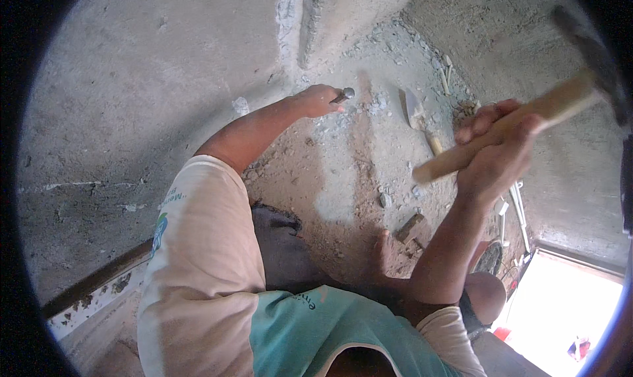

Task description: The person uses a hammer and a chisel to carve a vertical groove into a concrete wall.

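Note:
My left hand [319,101] is closed round a metal chisel [343,95], whose round struck end sticks out past the fingers. It is low by the foot of the left wall, and the chisel's other end is hidden. Raised on the right, my right hand [499,146] grips the wooden handle of a hammer [554,103]. The dark hammer head [589,54] is up near the right rim, blurred by motion. Between the two hands, a pointing trowel [413,110] with a wooden handle lies on the floor.
Grey plastered walls [151,80] rise left and right of the rubble-strewn floor [336,202]. A brick fragment [410,227] lies near my bare foot [384,248]. White pipes [519,212] lean along the right wall, near a bright doorway [567,311]. A chased groove [290,28] runs up the far wall.

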`<move>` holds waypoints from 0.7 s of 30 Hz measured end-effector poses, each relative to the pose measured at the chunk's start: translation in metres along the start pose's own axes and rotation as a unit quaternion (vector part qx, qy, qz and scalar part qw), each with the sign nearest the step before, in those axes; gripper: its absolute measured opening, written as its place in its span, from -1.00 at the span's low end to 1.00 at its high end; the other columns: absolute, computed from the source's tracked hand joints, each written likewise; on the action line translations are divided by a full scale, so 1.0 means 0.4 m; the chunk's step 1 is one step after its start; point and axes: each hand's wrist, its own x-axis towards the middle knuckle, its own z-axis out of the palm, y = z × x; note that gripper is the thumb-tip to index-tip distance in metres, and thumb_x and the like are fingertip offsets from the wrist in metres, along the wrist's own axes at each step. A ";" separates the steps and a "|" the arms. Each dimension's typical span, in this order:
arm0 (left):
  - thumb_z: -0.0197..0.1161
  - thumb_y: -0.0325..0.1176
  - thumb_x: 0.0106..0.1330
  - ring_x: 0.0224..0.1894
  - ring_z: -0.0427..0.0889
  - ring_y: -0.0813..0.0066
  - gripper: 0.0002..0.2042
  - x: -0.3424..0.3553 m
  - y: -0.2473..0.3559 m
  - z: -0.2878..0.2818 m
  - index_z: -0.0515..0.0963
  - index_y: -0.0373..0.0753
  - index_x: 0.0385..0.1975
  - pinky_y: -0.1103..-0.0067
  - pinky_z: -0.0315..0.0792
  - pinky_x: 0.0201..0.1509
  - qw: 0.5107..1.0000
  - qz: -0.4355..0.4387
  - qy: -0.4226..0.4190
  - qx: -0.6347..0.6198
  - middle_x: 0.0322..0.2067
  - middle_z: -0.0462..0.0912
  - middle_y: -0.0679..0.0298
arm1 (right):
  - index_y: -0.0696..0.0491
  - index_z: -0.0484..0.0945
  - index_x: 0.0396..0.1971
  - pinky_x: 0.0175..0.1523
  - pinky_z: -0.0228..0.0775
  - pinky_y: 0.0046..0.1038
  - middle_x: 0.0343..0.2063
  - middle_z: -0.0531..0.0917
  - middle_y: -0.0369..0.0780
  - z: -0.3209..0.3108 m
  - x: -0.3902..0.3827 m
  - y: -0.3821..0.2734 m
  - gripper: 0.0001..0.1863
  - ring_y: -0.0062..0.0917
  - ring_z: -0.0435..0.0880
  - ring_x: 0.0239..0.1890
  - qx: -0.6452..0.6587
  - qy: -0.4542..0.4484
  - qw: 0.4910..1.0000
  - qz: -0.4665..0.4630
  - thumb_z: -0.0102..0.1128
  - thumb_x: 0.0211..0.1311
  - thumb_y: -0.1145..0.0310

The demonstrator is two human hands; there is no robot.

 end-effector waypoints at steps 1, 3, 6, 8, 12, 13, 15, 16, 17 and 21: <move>0.19 -0.11 0.13 -0.30 0.56 0.01 -0.66 -0.003 0.000 0.002 0.48 -0.31 -0.34 0.31 0.38 -0.22 1.000 0.006 0.002 0.001 -0.42 0.56 -0.04 | 0.17 0.36 -0.38 -0.66 0.27 -0.55 -0.72 0.43 -0.23 0.012 0.000 0.012 -0.49 -0.56 0.40 -0.76 0.018 -0.004 1.000 -0.020 -0.24 0.33 -0.05; 0.18 -0.09 0.13 -0.27 0.55 0.01 -0.65 -0.006 -0.001 -0.001 0.49 -0.30 -0.33 0.30 0.38 -0.20 1.000 -0.004 0.000 0.002 -0.40 0.56 -0.05 | 0.17 0.37 -0.39 -0.64 0.27 -0.55 -0.72 0.43 -0.24 0.029 -0.022 0.058 -0.50 -0.57 0.41 -0.74 0.055 -0.014 0.997 -0.060 -0.26 0.33 -0.04; 0.18 -0.09 0.13 -0.24 0.55 -0.01 -0.65 0.004 0.014 0.000 0.50 -0.29 -0.32 0.29 0.37 -0.17 1.000 -0.002 0.000 -0.004 -0.37 0.56 -0.06 | 0.13 0.42 -0.49 -0.57 0.30 -0.50 -0.72 0.47 -0.24 0.025 -0.234 0.225 -0.55 -0.58 0.45 -0.68 -0.168 -0.112 0.951 0.235 -0.18 0.33 0.03; 0.18 -0.09 0.14 -0.24 0.54 -0.02 -0.65 -0.004 0.013 0.018 0.50 -0.29 -0.32 0.29 0.37 -0.17 1.000 0.007 0.007 -0.005 -0.37 0.56 -0.06 | 0.14 0.40 -0.49 -0.59 0.30 -0.51 -0.73 0.43 -0.28 -0.021 -0.329 0.352 -0.50 -0.61 0.42 -0.72 -0.231 -0.217 0.892 0.322 -0.11 0.29 -0.07; 0.20 -0.08 0.13 -0.25 0.54 -0.03 -0.65 -0.029 -0.057 0.074 0.49 -0.30 -0.34 0.28 0.37 -0.18 1.000 0.018 0.022 0.003 -0.40 0.56 -0.06 | 0.10 0.36 -0.52 -0.64 0.27 -0.54 -0.74 0.41 -0.31 0.010 -0.258 0.214 -0.51 -0.61 0.40 -0.76 -0.136 -0.192 0.892 0.387 -0.08 0.27 -0.09; 0.21 -0.08 0.12 -0.26 0.54 -0.03 -0.64 -0.004 -0.081 0.044 0.49 -0.30 -0.35 0.28 0.37 -0.19 0.999 0.023 0.032 0.015 -0.41 0.56 -0.06 | 0.09 0.35 -0.51 -0.65 0.26 -0.55 -0.74 0.41 -0.31 0.012 -0.210 0.188 -0.53 -0.62 0.40 -0.76 -0.136 -0.186 0.910 0.345 -0.08 0.28 -0.07; 0.22 -0.07 0.12 -0.27 0.54 -0.02 -0.64 -0.006 -0.028 0.021 0.49 -0.31 -0.36 0.27 0.37 -0.20 1.000 -0.009 -0.001 0.005 -0.42 0.55 -0.06 | 0.10 0.35 -0.47 -0.67 0.23 -0.60 -0.73 0.41 -0.31 0.007 -0.133 0.086 -0.54 -0.64 0.40 -0.76 -0.115 -0.140 0.955 0.236 -0.12 0.30 -0.05; 0.22 -0.07 0.11 -0.27 0.54 -0.01 -0.63 -0.009 -0.009 -0.006 0.49 -0.31 -0.36 0.27 0.37 -0.20 1.000 -0.027 -0.013 0.005 -0.42 0.55 -0.06 | 0.11 0.36 -0.46 -0.68 0.23 -0.60 -0.72 0.42 -0.30 0.026 -0.094 0.037 -0.53 -0.65 0.40 -0.75 -0.091 -0.103 0.977 0.165 -0.15 0.31 -0.05; 0.22 -0.08 0.11 -0.25 0.54 -0.01 -0.64 -0.011 0.000 -0.021 0.49 -0.29 -0.33 0.27 0.37 -0.19 0.999 -0.028 -0.016 0.011 -0.40 0.56 -0.05 | 0.11 0.37 -0.45 -0.68 0.22 -0.60 -0.71 0.44 -0.29 0.045 -0.057 -0.001 -0.53 -0.65 0.41 -0.75 -0.065 -0.068 0.991 0.091 -0.18 0.32 -0.05; 0.23 -0.10 0.09 -0.24 0.54 -0.01 -0.65 -0.017 -0.005 -0.012 0.50 -0.29 -0.32 0.28 0.37 -0.18 0.999 -0.021 -0.021 0.020 -0.39 0.56 -0.04 | 0.13 0.38 -0.43 -0.64 0.23 -0.59 -0.71 0.45 -0.27 0.062 -0.024 0.001 -0.53 -0.62 0.43 -0.71 -0.039 -0.082 0.994 -0.065 -0.21 0.34 -0.03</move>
